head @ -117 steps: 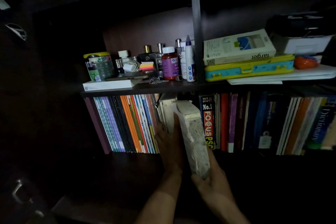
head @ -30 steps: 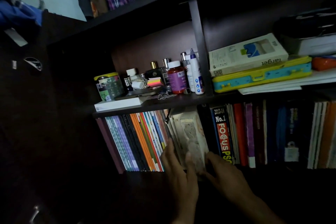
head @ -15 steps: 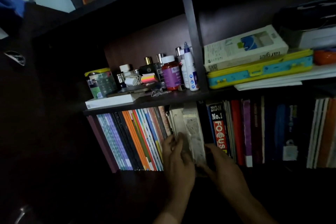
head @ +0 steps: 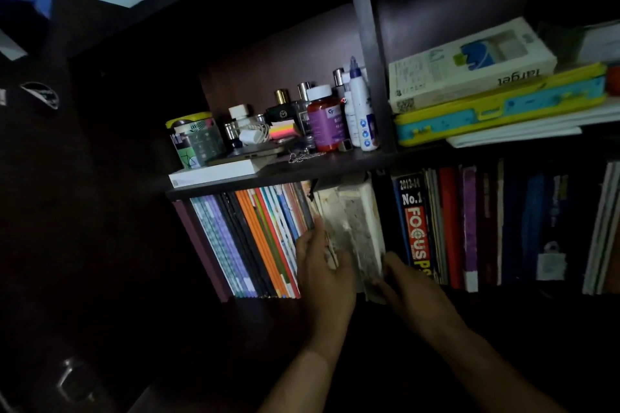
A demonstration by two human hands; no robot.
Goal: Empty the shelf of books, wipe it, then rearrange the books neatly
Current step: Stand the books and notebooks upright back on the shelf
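Now worn book (head: 355,231) upright in row; left hand (head: 322,265), right hand (head: 409,288) still flat against it.

Dim shelf, parts lost to shadow and edges

The right hand (head: 407,282) fingertips vanish behind the worn book (head: 357,228); far-right books (head: 604,228) are cut off by the edge.

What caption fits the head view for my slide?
Both hands, left hand and right hand, steady a worn pale book among upright books on the dim lower shelf.
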